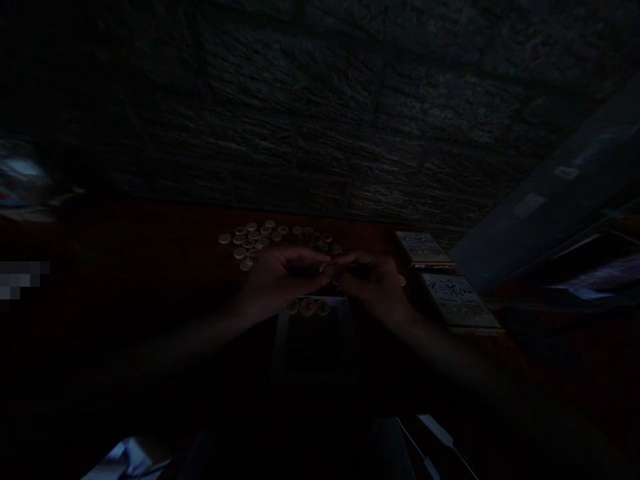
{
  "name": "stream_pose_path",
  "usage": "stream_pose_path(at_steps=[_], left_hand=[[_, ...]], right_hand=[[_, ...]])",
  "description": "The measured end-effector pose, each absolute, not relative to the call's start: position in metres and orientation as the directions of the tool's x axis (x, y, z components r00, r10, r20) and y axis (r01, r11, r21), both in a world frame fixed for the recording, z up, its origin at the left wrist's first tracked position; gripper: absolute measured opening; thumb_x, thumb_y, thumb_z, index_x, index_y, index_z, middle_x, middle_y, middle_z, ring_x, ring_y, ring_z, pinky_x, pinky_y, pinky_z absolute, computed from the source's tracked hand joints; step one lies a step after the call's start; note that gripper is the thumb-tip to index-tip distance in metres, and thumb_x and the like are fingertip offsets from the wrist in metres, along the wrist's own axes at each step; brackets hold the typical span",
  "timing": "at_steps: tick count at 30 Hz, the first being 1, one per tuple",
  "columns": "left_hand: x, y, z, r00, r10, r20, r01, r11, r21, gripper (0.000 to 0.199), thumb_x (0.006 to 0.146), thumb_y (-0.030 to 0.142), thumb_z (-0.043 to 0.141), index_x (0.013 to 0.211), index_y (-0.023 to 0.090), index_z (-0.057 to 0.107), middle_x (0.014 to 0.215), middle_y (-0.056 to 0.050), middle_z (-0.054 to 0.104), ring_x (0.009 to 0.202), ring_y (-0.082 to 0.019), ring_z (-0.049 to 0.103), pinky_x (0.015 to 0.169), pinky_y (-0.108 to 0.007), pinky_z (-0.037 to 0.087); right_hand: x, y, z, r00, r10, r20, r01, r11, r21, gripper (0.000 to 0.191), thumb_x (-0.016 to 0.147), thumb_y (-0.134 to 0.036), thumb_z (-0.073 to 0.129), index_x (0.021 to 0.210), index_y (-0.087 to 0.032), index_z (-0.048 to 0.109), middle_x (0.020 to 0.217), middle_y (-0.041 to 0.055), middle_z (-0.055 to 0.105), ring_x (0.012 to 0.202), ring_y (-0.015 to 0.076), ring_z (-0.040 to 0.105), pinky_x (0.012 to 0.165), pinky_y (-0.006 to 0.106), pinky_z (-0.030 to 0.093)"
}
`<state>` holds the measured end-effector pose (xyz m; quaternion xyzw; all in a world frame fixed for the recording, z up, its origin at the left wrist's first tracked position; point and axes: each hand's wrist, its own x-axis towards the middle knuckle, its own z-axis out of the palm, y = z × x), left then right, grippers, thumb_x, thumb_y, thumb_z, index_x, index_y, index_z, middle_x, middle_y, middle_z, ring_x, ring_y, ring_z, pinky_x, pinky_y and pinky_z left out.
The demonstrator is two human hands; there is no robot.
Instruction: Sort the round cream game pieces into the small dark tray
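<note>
Both hands meet over the table, fingertips pinched together. My left hand (280, 277) and my right hand (373, 280) hold a small round Chinese chess piece (326, 267) between them, partly covered by the fingers. Just below the hands is an open box (281, 340), dark inside, with a pale rim. Three round pieces marked with characters, one of them a middle chess piece (307, 307), stand in a row along its far end. Beyond my left hand lies a loose spread of several wooden chess pieces (240, 253), some hidden behind the fingers.
Two printed boxes (453, 300) lie at the right of the reddish table (165, 233). One pale piece (402, 281) rests beside my right hand. A stone wall (300, 133) rises behind the table. White cables (435, 430) hang near the lower edge. The scene is very dark.
</note>
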<state>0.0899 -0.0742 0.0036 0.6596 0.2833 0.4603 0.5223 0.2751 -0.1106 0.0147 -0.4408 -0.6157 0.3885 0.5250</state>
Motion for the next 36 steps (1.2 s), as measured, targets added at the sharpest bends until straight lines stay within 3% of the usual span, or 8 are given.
stream_pose_path(at_steps=[8,13,22,30,36], left_hand=[[0.0897,-0.0754,0.0046,0.398,0.887,0.234,-0.142,-0.192,0.971,0.03,0.072,0.023,0.088,0.101,0.019,0.081,0.098,-0.007,0.082,0.086,-0.022,0.08,0.081,-0.032,0.065],[0.0879,-0.0778,0.0104,0.404,0.904,0.141,-0.159,-0.083,0.984,0.028,0.075,0.027,0.085,0.101,0.019,0.081,0.093,-0.007,0.083,0.079,-0.022,0.08,0.08,-0.036,0.066],[0.0881,-0.0753,0.0108,0.382,0.905,0.188,-0.163,-0.134,0.977,0.018,0.079,0.026,0.081,0.095,0.018,0.079,0.086,-0.005,0.082,0.072,-0.019,0.079,0.069,-0.029,0.065],[0.0907,-0.0761,0.0071,0.399,0.868,0.297,-0.105,-0.279,0.955,0.015,0.077,0.021,0.083,0.091,0.018,0.079,0.085,-0.004,0.082,0.075,-0.016,0.078,0.071,-0.024,0.063],[0.0919,-0.0746,0.0034,0.408,0.842,0.354,-0.092,-0.348,0.933,0.024,0.075,0.02,0.084,0.097,0.014,0.078,0.091,-0.008,0.082,0.082,-0.02,0.079,0.074,-0.027,0.063]], right_hand=[[0.2793,-0.1083,0.0115,-0.034,0.959,0.281,0.103,0.283,-0.954,0.015,0.08,-0.039,0.082,0.083,-0.024,0.082,0.076,0.0012,0.079,0.068,0.0151,0.072,0.066,0.026,0.056],[0.2806,-0.1096,0.0128,-0.029,0.96,0.28,0.166,0.281,-0.945,0.014,0.082,-0.035,0.078,0.088,-0.024,0.083,0.08,0.0027,0.08,0.073,0.0185,0.074,0.067,0.029,0.058],[0.2817,-0.1101,0.0114,-0.069,0.943,0.324,0.194,0.331,-0.923,0.016,0.079,-0.029,0.078,0.094,-0.026,0.083,0.09,0.003,0.082,0.082,0.0201,0.077,0.076,0.033,0.061],[0.2789,-0.1085,0.0093,-0.078,0.934,0.349,0.165,0.357,-0.919,0.014,0.082,-0.039,0.082,0.087,-0.026,0.083,0.083,0.0023,0.081,0.075,0.0184,0.076,0.073,0.03,0.061],[0.2791,-0.1088,0.0092,-0.067,0.918,0.391,0.209,0.396,-0.894,0.021,0.08,-0.044,0.083,0.085,-0.024,0.082,0.082,0.0028,0.081,0.073,0.0185,0.075,0.072,0.029,0.06]])
